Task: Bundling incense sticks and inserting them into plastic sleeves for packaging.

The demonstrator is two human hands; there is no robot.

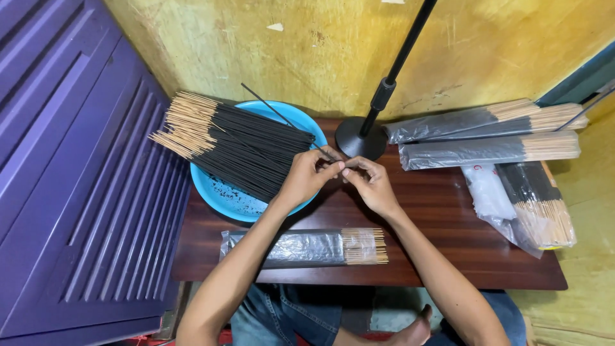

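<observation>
Both hands [339,172] pinch one incense stick [282,116]; five wrapped bundles [307,248].

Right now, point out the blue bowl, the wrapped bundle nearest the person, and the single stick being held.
blue bowl [221,195], head view, bare rim.
wrapped bundle [301,248], head view, plastic-covered middle.
single stick [275,112], head view, mid-shaft.

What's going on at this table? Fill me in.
A person sits at a dark wooden table, both hands meeting over it. The left hand and right hand pinch a single black incense stick that slants up over a blue basin. A loose heap of incense sticks lies across the basin. One plastic-wrapped bundle lies near the table's front edge, and more wrapped bundles sit at the right, beside a black stand.
</observation>
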